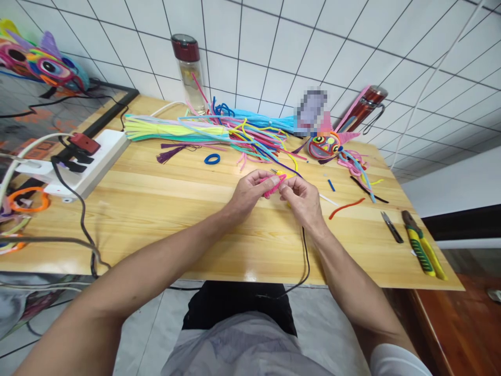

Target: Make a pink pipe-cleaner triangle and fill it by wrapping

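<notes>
Over the middle of the wooden table, my left hand (249, 194) pinches a small bright pink pipe-cleaner piece (271, 191) between thumb and fingers. My right hand (304, 201) has its fingertips closed on the other end of the same piece. Just behind the fingers shows a yellow tool with a metal tip (276, 172); most of it is hidden, so I cannot make out its kind. A black cord (307, 250) runs from beneath my right hand over the table's front edge. Beyond my hands lies a heap of colourful pipe cleaners (258, 137).
Pliers (420, 245) and small snips (391, 227) lie at the right. A colourful pipe-cleaner face (324, 146) sits at the back, near a red flask (362, 109). A glass bottle (190, 78) stands behind. At left are a power strip (94, 162) and cables.
</notes>
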Demonstrator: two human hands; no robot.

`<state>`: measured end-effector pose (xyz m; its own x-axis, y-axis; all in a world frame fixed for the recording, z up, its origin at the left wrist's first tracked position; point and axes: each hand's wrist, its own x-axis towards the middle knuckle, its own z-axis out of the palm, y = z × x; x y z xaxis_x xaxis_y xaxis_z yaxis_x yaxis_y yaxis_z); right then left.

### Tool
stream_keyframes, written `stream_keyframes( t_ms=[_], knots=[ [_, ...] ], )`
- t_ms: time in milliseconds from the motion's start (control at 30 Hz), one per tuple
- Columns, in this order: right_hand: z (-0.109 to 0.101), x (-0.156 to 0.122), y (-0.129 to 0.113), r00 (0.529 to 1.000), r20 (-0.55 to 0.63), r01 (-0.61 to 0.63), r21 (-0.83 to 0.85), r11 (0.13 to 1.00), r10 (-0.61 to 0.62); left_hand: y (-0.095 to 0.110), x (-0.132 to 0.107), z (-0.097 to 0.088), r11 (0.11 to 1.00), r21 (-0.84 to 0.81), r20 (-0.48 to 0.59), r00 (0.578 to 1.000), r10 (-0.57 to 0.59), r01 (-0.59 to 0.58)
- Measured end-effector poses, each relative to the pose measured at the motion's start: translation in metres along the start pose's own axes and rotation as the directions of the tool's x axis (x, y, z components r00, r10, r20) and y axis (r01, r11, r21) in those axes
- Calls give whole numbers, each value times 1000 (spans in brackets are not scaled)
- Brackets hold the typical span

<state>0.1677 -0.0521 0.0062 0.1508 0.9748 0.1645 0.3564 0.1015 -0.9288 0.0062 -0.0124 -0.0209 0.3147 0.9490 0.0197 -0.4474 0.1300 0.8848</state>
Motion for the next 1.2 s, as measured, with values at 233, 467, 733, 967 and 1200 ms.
stream_keyframes(
  t_ms=[233,467,733,967,1200],
  knots=[
    [2,-4,-2,992,-21,119,-149,982,-123,2,-2,0,1000,19,-38,999,-24,25],
    [1,0,-1,1000,10,-13,55,998,12,2,-1,1,999,-31,-52,999,-17,15],
    [-1,2,1,999,21,-39,171,984,36,2,-1,1,999,-32,-54,998,-12,10],
    [2,-1,2,999,30,10,44,999,-12,-1,1,0,1000,-25,-52,999,-6,5],
    [2,-3,1,999,2,36,-23,999,-36,0,0,-1,999,-20,-52,998,-33,31]
  ],
)
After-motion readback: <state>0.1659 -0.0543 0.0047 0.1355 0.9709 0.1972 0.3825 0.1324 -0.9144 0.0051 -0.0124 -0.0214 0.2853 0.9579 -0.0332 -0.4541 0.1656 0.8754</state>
